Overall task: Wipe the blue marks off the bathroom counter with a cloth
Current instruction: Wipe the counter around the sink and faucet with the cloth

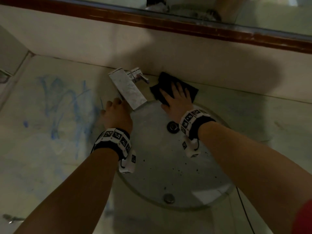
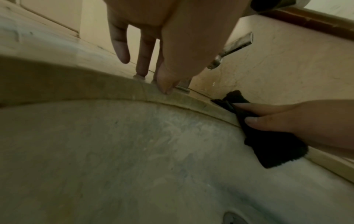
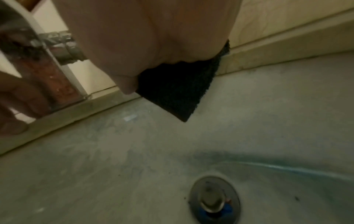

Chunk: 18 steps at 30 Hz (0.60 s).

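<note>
Several blue marks [image 1: 67, 105] streak the counter [image 1: 42, 166] left of the sink [image 1: 168, 166], with no writing you can read anywhere. Your right hand [image 1: 177, 102] presses flat, fingers straight, on the black cloth [image 1: 163, 81] behind the sink, right of the tap [image 1: 128, 88]. Your left hand [image 1: 116, 115] rests fingertips on the sink rim, fingers loose, holding nothing.

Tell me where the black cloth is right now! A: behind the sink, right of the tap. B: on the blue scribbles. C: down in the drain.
A: the right hand presses the black cloth flat on the counter behind the round basin, right of the square metal tap; the blue scribbles lie far left.
</note>
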{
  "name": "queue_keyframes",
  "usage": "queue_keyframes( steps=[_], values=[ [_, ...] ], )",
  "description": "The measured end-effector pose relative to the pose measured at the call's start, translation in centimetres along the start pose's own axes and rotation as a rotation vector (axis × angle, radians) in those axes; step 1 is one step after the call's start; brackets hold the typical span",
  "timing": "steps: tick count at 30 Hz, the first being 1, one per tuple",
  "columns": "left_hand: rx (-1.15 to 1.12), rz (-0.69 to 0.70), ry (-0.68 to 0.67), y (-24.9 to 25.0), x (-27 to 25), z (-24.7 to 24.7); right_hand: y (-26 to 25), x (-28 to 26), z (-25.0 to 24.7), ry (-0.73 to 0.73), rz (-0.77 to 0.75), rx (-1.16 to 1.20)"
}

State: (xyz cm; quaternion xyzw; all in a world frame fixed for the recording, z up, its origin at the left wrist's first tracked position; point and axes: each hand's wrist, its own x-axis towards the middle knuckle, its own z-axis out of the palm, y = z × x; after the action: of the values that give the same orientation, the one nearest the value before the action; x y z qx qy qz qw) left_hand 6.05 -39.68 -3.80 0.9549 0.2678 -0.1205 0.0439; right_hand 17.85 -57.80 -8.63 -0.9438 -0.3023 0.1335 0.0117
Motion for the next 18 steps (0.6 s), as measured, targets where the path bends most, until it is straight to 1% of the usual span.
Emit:
queue_keyframes(
  steps=[4,8,11,14,18],
  values=[
    [0.040,-0.027,0.026,0.7,-0.3,0.7,0.6,0.1,-0.5,-0.031,-0.036,0.044],
    [0.154,-0.066,-0.044,1.5,-0.7,1.4,1.3,0.1,-0.6,-0.046,-0.072,0.088],
    [0.069,-0.115,-0.084,2.7,-1.2,1.7,2.2,-0.3,-0.9,-0.073,-0.070,0.098],
    [-0.035,-0.084,-0.052,4.3,-2.4,2.3,3.9,-1.5,-1.0,-0.103,-0.045,0.096],
    [0.000,-0.030,-0.084,7.7,-4.0,3.0,6.9,-3.8,-1.0,-0.138,-0.007,0.094]
  ],
)
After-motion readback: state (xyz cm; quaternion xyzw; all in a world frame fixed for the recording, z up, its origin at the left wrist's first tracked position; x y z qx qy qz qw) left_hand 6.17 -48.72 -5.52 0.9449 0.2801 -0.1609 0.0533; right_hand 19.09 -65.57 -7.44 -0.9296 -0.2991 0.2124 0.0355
